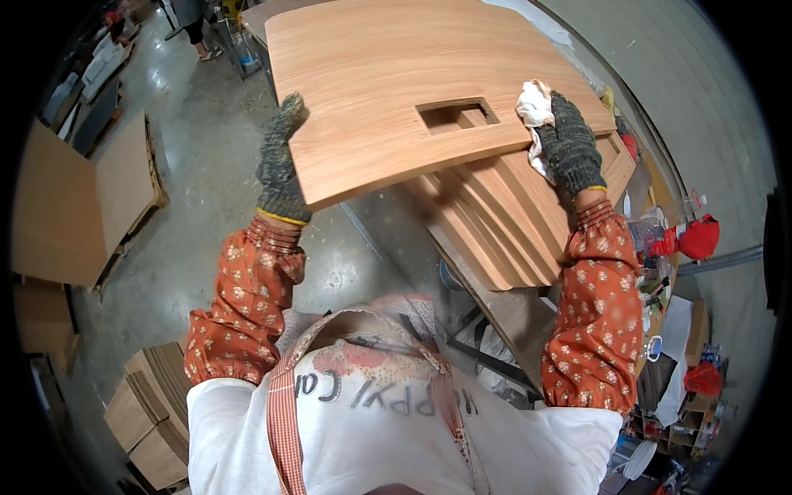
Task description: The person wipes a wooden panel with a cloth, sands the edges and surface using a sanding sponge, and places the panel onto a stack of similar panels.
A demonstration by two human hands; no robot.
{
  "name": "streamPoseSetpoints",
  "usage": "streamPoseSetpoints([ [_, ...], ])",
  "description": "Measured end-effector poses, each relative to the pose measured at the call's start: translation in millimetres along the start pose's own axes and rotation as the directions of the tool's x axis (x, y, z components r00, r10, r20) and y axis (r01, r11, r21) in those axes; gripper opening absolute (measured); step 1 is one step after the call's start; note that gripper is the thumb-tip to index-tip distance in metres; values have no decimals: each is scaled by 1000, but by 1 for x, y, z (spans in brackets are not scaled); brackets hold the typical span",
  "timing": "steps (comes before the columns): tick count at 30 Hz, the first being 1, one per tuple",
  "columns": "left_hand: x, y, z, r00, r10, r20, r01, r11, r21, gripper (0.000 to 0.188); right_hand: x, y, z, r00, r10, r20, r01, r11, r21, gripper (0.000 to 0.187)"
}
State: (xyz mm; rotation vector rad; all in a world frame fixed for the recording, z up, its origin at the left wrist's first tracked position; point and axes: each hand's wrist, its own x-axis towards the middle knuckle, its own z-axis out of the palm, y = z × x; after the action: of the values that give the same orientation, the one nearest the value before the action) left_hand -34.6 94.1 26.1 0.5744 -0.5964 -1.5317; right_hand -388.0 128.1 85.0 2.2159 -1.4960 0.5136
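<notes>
Light-brown wooden panel (371,91), rectangular cutout (459,115); white cloth (535,106) crumpled, right of cutout.

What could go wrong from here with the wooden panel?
The panel could slip, since the left hand holds it only at one edge, in a knit glove.
The white cloth at the right hand might loosen that side's grip.
If the panel dropped or swung, its near edge could scrape the stacked wooden pieces below.

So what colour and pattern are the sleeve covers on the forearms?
The sleeve covers are orange-red with small, pale, scattered motifs, as the head view shows.
</notes>
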Motion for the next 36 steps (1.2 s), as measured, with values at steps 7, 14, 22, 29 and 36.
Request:
streamPoseSetpoints([
  [7,-12,-9,1,974,-173,149,199,963,-183,48,19,-188,23,981,36,-189,13,968,249,62],
  [14,-22,-9,-21,963,-210,167,203,977,58,33,9,-238,12,962,-21,-272,107,946,305,55],
  [22,-26,-11,-20,953,-75,293,76,997,8,22,-34,7,30,971,232,-64,-238,888,-394,60],
  [29,-30,31,-36,972,-213,-95,214,977,3,25,-80,186,39,693,709,-134,-684,705,190,52],
  [36,29,53,-3,995,-99,-3,96,958,272,49,-13,201,65,526,828,-194,-845,534,-15,37],
])
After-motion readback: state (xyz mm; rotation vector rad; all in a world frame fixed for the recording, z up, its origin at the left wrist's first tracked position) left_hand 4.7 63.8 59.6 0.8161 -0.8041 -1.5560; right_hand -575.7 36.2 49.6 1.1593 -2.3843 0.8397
